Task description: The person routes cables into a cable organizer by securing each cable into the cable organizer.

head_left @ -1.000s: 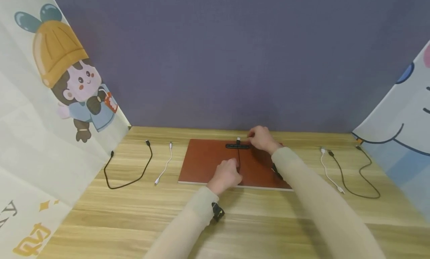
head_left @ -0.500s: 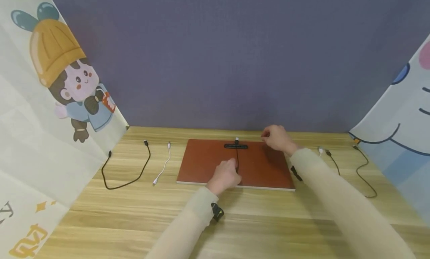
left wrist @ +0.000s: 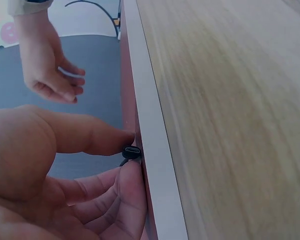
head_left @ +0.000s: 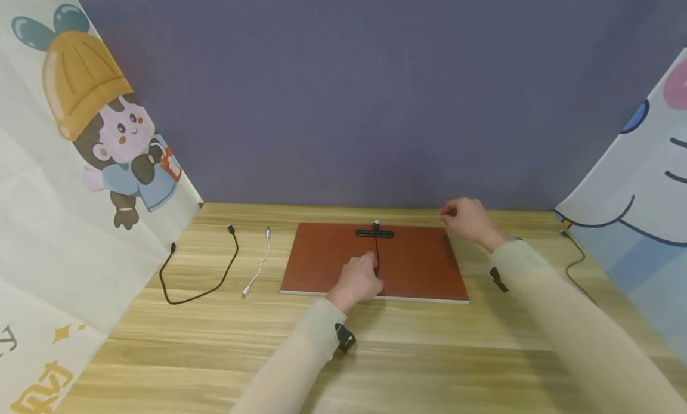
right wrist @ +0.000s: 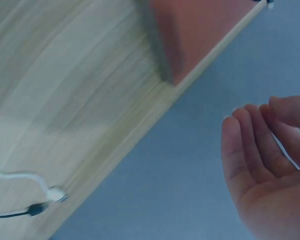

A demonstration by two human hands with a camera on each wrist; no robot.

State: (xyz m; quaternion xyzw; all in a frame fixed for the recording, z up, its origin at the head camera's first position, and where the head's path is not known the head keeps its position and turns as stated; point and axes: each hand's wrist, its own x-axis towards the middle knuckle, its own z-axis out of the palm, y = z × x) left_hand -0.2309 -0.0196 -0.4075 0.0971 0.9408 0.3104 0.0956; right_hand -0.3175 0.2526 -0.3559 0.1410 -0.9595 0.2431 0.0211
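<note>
A reddish-brown board (head_left: 424, 265) lies flat on the wooden table. Near its back edge sits a narrow black cable holder (head_left: 362, 234), and a thin black cable (head_left: 377, 247) runs across it, its silver-tipped plug pointing to the back. At the board's front edge my left hand (head_left: 356, 281) pinches the cable's other end; in the left wrist view the small black connector (left wrist: 132, 152) shows between thumb and fingers. My right hand (head_left: 472, 222) hovers by the board's back right corner. In the right wrist view its fingers (right wrist: 232, 150) are loosely bent and hold nothing.
On the left lie a bent black cable (head_left: 198, 297) and a short white cable (head_left: 263, 262). Another dark cable (head_left: 576, 260) lies far right. The right wrist view shows a white plug (right wrist: 56, 194) and a black plug (right wrist: 36, 209) near the table's edge.
My right hand has moved right, away from the cable holder, and its arm now covers the white cable and one dark cable's plug. The left hand keeps its pinch on the black cable.
</note>
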